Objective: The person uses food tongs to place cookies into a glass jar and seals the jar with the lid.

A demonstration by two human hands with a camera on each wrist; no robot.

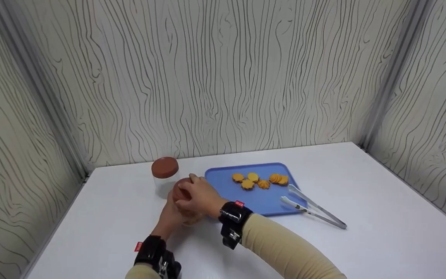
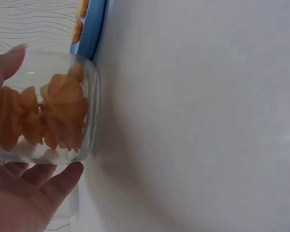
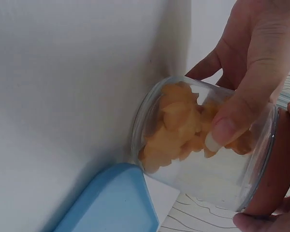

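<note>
A clear jar [image 3: 222, 176] with several golden cookies [image 3: 174, 125] inside is gripped around its side by my left hand [image 1: 172, 217]. Its thumb lies across the wall and its fingers wrap the other side. My right hand [image 1: 201, 195] holds the jar's reddish-brown lid [image 3: 273, 166] from above, fingertips on its rim. The lid sits on the jar's mouth. In the left wrist view the cookies [image 2: 63, 111] lie toward the jar's bottom, close over the table. The head view shows the jar mostly hidden behind both hands.
A second jar [image 1: 165, 168] with a brown lid stands behind my left hand. To the right lies a blue tray [image 1: 223, 193] bearing several cookies [image 1: 248, 184]. Metal tongs [image 1: 325, 215] with white tips rest over the tray's right edge on the white table [image 1: 381, 186].
</note>
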